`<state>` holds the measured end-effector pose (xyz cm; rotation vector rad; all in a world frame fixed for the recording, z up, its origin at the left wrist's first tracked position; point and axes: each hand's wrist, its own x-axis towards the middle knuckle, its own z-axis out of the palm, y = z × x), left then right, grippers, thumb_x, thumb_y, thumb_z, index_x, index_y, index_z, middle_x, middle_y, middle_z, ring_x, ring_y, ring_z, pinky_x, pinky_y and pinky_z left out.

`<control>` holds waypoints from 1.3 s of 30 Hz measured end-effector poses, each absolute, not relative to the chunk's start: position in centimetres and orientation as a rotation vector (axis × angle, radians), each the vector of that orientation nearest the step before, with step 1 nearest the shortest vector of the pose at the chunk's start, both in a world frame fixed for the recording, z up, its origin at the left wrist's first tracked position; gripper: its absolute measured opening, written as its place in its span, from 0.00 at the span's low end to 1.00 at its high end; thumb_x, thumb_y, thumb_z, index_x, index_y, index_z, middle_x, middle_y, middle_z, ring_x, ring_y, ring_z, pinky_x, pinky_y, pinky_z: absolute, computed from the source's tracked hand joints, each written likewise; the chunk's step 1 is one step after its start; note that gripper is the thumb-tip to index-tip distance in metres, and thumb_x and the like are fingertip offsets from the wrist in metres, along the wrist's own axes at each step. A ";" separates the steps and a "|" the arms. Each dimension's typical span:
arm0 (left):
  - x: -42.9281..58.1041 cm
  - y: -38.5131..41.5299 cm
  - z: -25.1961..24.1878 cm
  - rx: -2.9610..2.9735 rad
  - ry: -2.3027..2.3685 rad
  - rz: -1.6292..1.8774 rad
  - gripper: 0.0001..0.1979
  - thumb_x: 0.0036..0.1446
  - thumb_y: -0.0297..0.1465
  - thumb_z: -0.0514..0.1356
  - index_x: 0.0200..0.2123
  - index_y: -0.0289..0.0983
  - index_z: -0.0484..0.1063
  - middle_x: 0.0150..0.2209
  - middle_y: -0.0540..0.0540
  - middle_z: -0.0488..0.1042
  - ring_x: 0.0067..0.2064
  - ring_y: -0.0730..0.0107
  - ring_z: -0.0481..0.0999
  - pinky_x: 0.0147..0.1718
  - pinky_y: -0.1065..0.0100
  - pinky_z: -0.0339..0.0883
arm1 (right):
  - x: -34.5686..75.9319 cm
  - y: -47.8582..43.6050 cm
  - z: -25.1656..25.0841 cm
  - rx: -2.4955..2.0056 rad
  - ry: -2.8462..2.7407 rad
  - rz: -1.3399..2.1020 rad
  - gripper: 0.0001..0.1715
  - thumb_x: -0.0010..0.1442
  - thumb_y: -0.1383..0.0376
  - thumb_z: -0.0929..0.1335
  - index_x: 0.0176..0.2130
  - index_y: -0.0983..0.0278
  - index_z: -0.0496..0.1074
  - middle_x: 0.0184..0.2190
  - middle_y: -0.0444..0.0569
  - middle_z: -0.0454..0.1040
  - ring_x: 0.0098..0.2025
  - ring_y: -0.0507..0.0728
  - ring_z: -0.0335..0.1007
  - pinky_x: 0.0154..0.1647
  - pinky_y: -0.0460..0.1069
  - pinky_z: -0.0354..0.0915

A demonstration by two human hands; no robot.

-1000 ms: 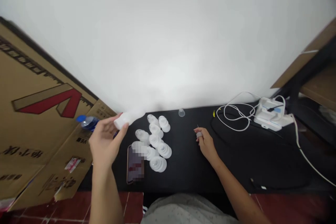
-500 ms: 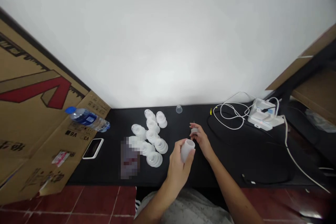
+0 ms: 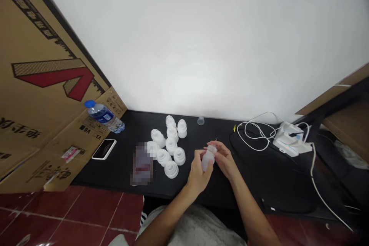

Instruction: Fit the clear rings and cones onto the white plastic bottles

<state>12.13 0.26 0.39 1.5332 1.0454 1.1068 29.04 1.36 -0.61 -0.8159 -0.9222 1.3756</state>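
Observation:
My left hand point(image 3: 199, 173) is wrapped round a small frosted-white baby bottle point(image 3: 206, 160), tilted with its top away from me. My right hand point(image 3: 226, 159) grips a pale screw ring point(image 3: 212, 148) at the bottle's mouth. The ring meets the neck; how far it is threaded I cannot tell. To the left of my hands several white baby bottles point(image 3: 171, 170) stand upright in a cluster on the black table point(image 3: 245, 188). A clear dome cap point(image 3: 201, 120) sits near the wall, beyond my hands.
A blue-capped water bottle point(image 3: 105, 116) leans by the cardboard box point(image 3: 37, 123) at left. A white-framed phone point(image 3: 104, 149) and a pixelated item point(image 3: 142, 165) lie nearer. To the right are a white power strip point(image 3: 291, 138) and a white cable point(image 3: 255, 123); a dark cable lies at the front right.
My right hand has brought the ring to the bottle's mouth, where both hands now meet. The bottle has tipped away from me. The whole view has shifted slightly.

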 end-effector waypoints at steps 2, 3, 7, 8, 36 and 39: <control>12.1 0.2 0.4 1.524 1.014 1.105 0.18 0.74 0.41 0.61 0.61 0.40 0.69 0.56 0.39 0.82 0.53 0.55 0.83 0.53 0.58 0.74 | 29.2 1.5 -0.5 -0.837 -0.929 1.360 0.23 0.66 0.54 0.79 0.59 0.52 0.81 0.60 0.53 0.81 0.60 0.68 0.80 0.64 0.63 0.74; 12.2 0.2 0.3 1.514 1.006 1.109 0.19 0.75 0.42 0.60 0.62 0.41 0.70 0.58 0.39 0.81 0.55 0.55 0.83 0.55 0.57 0.74 | 29.3 1.5 -0.4 -0.847 -0.926 1.358 0.22 0.67 0.53 0.78 0.58 0.53 0.82 0.60 0.54 0.82 0.61 0.68 0.80 0.65 0.63 0.73; 12.3 0.1 -0.6 1.425 0.986 1.151 0.19 0.72 0.45 0.63 0.59 0.41 0.71 0.54 0.40 0.82 0.52 0.55 0.84 0.53 0.57 0.75 | 29.3 1.5 -0.1 -0.882 -0.938 1.378 0.19 0.69 0.52 0.76 0.56 0.55 0.84 0.60 0.54 0.83 0.62 0.68 0.80 0.66 0.64 0.72; 12.3 0.1 -0.9 1.396 0.972 1.157 0.19 0.71 0.44 0.65 0.57 0.41 0.71 0.51 0.41 0.82 0.49 0.56 0.84 0.50 0.58 0.76 | 29.3 1.5 -0.1 -0.892 -0.952 1.386 0.18 0.69 0.52 0.76 0.55 0.55 0.84 0.60 0.54 0.83 0.62 0.68 0.80 0.66 0.63 0.72; 11.6 0.2 -0.2 1.464 1.146 1.042 0.26 0.65 0.50 0.70 0.57 0.39 0.74 0.53 0.36 0.83 0.51 0.52 0.86 0.50 0.56 0.79 | 30.1 2.0 -0.9 -0.995 -1.139 1.181 0.21 0.66 0.53 0.80 0.55 0.56 0.83 0.43 0.47 0.83 0.44 0.58 0.79 0.48 0.53 0.74; 11.6 0.0 -1.1 1.440 1.140 1.039 0.26 0.68 0.48 0.67 0.60 0.38 0.73 0.54 0.35 0.84 0.52 0.52 0.87 0.49 0.58 0.80 | 29.8 2.0 -0.9 -0.903 -1.104 1.270 0.36 0.71 0.51 0.75 0.73 0.51 0.69 0.51 0.49 0.83 0.52 0.60 0.79 0.55 0.55 0.72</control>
